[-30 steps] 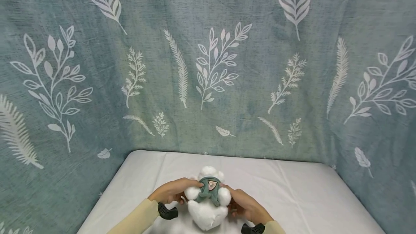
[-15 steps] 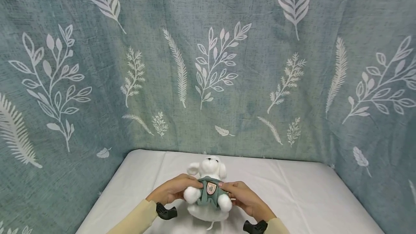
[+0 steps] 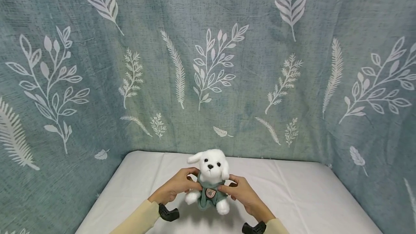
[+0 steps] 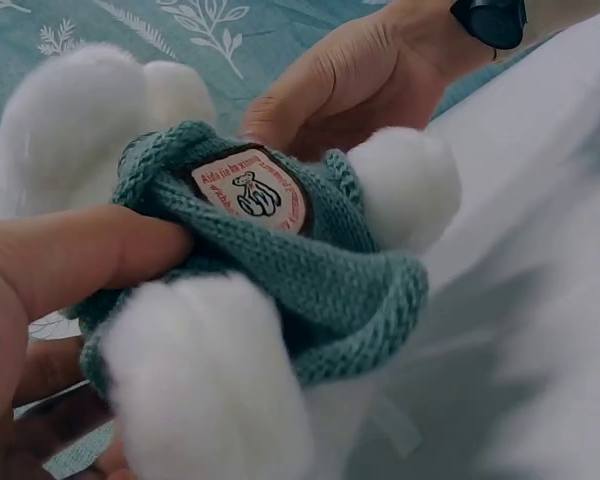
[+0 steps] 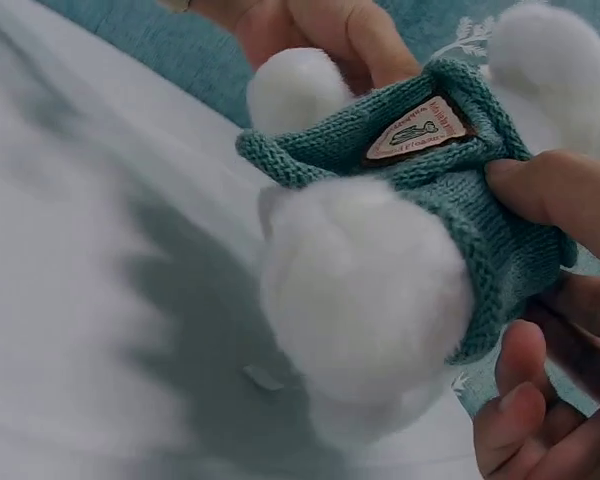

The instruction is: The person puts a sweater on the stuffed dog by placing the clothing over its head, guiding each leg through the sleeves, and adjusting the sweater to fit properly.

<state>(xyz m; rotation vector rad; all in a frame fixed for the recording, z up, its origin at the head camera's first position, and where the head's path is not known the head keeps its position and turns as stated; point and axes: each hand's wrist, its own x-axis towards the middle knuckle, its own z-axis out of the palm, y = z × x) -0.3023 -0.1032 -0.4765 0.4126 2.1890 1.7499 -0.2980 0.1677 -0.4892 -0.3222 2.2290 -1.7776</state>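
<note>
A white plush dog (image 3: 212,167) faces the head camera, held upright between both hands. It wears a green knitted sweater (image 3: 204,198) with a shield-shaped patch (image 4: 252,190) on the chest. My left hand (image 3: 178,186) grips one side of its body, thumb pressing the knit at the front and fingers behind. On the other side my right hand (image 3: 243,193) pinches the sweater with its thumb (image 5: 550,190) in front. The dog's back is hidden. A shadow lies on the white cloth under it.
A white cloth (image 3: 146,176) covers the table. Green-blue curtains (image 3: 240,125) with white leaf prints hang behind and at both sides. Black bands (image 3: 168,213) sit on both wrists, below pale yellow sleeves (image 3: 138,217).
The plush dog has swung from leaning back, belly up, to upright, its face now toward the head camera. Its white underside has turned out of view. Both hands keep their hold at its sides.
</note>
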